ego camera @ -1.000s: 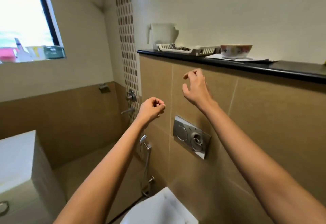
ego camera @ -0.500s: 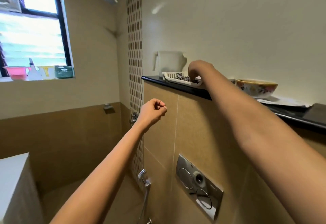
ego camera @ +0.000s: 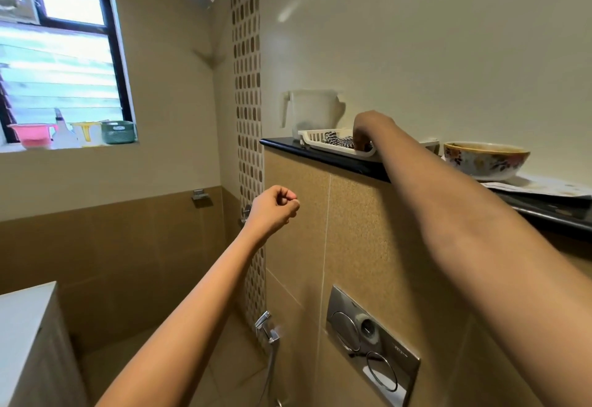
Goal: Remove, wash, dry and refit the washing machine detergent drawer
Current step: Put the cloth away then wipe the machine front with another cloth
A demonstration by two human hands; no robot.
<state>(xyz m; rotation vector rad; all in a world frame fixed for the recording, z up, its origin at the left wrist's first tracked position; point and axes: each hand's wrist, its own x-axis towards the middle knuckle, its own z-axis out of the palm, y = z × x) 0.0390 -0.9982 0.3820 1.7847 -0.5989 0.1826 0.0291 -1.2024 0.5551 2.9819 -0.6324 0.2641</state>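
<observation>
**Detergent drawer out of sight; right hand down in the ledge tray**

Cannot find the detergent drawer anywhere in view, so cannot tell where it lies, which way it points or how its long axis runs.

Near, lower left: a corner of a white appliance (ego camera: 22, 320), likely the washing machine, with its front cut off by the frame.

Along the right wall: a black ledge (ego camera: 320, 155), serving as a shelf for loose items.

- At its far left end, a white slotted tray (ego camera: 315, 141), long axis along the ledge, probably parked there to drain within easy reach.
- Behind the tray, against the wall, a translucent jug (ego camera: 310, 112).
- Further right, apart from the tray, a floral bowl (ego camera: 485, 160) resting on papers.

Reaching over the tray rim from the near right: right hand (ego camera: 368, 128), knuckles up, fingers curled downward.

Hanging in mid-air below and left of the ledge: left hand (ego camera: 274, 208), balled into a fist with nothing seen in it, likely idle.

Under the right fingertips: a black-and-white striped cloth or scrubber (ego camera: 339, 142). Cannot tell whether gripped or merely touched. Probably being fetched for washing or wiping.
</observation>
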